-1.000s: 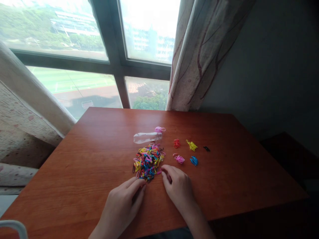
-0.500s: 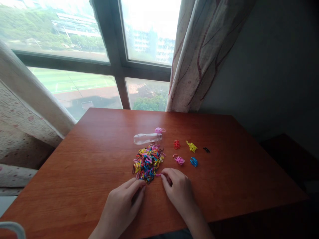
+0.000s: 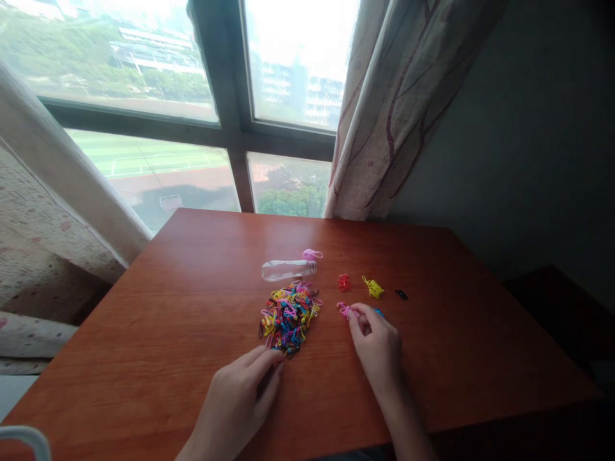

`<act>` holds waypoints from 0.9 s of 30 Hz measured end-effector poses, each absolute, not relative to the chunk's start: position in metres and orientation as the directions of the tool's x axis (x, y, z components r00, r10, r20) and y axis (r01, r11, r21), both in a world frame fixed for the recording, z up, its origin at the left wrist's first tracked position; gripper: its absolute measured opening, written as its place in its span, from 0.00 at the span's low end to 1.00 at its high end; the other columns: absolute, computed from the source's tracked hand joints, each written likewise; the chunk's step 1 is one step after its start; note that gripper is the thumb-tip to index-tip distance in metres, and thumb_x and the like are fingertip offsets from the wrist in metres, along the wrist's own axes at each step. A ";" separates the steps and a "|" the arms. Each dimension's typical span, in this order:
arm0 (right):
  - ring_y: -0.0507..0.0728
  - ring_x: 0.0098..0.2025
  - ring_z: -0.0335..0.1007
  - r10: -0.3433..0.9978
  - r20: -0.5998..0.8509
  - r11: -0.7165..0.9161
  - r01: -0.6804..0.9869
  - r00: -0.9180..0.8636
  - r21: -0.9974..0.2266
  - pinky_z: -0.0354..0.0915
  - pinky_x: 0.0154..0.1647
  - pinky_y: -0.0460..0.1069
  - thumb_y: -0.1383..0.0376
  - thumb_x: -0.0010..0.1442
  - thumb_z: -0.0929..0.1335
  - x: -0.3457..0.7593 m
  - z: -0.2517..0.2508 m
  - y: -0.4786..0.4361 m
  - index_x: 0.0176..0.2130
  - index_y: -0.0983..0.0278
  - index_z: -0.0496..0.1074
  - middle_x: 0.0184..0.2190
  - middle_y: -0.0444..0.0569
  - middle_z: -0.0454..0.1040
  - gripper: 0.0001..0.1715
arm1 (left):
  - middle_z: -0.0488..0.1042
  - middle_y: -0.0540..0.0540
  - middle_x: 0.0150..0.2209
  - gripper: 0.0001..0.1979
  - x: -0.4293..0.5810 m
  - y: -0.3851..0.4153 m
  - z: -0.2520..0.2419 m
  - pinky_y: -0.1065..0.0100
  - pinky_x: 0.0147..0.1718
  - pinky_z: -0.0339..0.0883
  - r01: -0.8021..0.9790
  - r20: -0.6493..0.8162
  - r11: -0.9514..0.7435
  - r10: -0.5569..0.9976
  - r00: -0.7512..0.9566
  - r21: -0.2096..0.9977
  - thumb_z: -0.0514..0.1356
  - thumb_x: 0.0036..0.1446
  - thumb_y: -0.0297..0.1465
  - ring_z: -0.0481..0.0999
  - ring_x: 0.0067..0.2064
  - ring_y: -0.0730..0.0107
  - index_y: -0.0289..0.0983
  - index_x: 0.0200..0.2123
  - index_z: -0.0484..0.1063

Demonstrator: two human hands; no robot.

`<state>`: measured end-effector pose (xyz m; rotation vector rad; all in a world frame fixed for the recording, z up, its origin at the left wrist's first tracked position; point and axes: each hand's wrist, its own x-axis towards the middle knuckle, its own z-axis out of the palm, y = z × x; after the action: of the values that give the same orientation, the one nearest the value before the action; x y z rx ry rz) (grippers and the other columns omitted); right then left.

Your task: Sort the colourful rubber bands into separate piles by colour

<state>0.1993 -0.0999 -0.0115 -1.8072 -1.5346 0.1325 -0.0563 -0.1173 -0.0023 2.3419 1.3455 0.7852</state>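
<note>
A mixed heap of small plastic stitch markers [image 3: 291, 314], shaped like tiny safety pins in several colours, lies mid-table. My left hand [image 3: 247, 381] rests at the heap's near edge, thumb and forefinger closed together; what they hold, if anything, is hidden. Over the small pink pile [image 3: 344, 308] my right hand [image 3: 379, 339] is pinched, with a pink stitch marker at its fingertips, touching or just above the pile. Behind that hand, the blue pile [image 3: 379, 312] is mostly covered. Farther back lie a red pile [image 3: 344, 282], a yellow pile [image 3: 373, 287] and black markers [image 3: 401, 294].
A clear plastic bottle [image 3: 288, 270] lies on its side behind the heap, beside its pink looped cap [image 3: 311, 254]. The brown wooden table [image 3: 144, 346] reaches to the window and curtains. A white curved object [image 3: 26, 438] shows at the lower left corner.
My right hand has moved right from the heap's edge to the pink pile, carrying a pink stitch marker. My left hand has stayed by the heap. The view has shifted slightly.
</note>
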 end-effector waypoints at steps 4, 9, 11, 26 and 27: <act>0.54 0.26 0.72 0.881 0.385 0.018 0.795 0.274 -0.607 0.64 0.30 0.47 0.58 0.67 0.64 0.195 -0.016 -0.105 0.39 0.63 0.77 0.28 0.49 0.78 0.15 | 0.80 0.50 0.36 0.08 -0.058 -0.119 -0.003 0.72 0.31 0.71 0.686 0.284 -0.494 0.869 0.405 0.534 0.53 0.64 0.29 0.81 0.34 0.69 0.43 0.40 0.73; 0.54 0.29 0.75 0.912 0.360 0.076 0.780 0.197 -0.621 0.67 0.33 0.47 0.61 0.67 0.64 0.182 -0.022 -0.119 0.38 0.63 0.77 0.32 0.49 0.80 0.13 | 0.80 0.50 0.36 0.08 -0.057 -0.119 -0.002 0.72 0.31 0.71 0.688 0.280 -0.492 0.870 0.406 0.533 0.53 0.64 0.29 0.81 0.33 0.68 0.43 0.39 0.73; 0.55 0.30 0.76 0.919 0.354 0.089 0.788 0.170 -0.609 0.67 0.33 0.47 0.63 0.67 0.63 0.178 -0.021 -0.122 0.38 0.63 0.76 0.32 0.49 0.80 0.13 | 0.80 0.49 0.36 0.09 -0.056 -0.118 -0.001 0.73 0.31 0.71 0.688 0.280 -0.491 0.871 0.403 0.534 0.53 0.64 0.29 0.81 0.33 0.68 0.43 0.39 0.73; 0.55 0.31 0.74 0.947 0.322 0.170 0.825 0.015 -0.539 0.64 0.35 0.47 0.68 0.66 0.63 0.171 -0.023 -0.125 0.38 0.61 0.75 0.30 0.47 0.78 0.12 | 0.79 0.51 0.34 0.08 -0.057 -0.117 -0.004 0.73 0.30 0.71 0.676 0.312 -0.478 0.878 0.363 0.561 0.54 0.63 0.29 0.81 0.32 0.70 0.43 0.39 0.73; 0.55 0.31 0.74 0.949 0.314 0.179 0.827 -0.003 -0.533 0.63 0.35 0.47 0.68 0.66 0.63 0.170 -0.022 -0.125 0.37 0.61 0.75 0.30 0.47 0.77 0.11 | 0.79 0.51 0.34 0.08 -0.057 -0.117 -0.003 0.73 0.30 0.71 0.676 0.314 -0.476 0.879 0.358 0.563 0.54 0.63 0.29 0.80 0.32 0.69 0.43 0.40 0.73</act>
<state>0.1701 -0.1253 -0.0223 -1.6705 -1.8503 0.2582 -0.0567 -0.1172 -0.0032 2.2886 1.3693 0.8441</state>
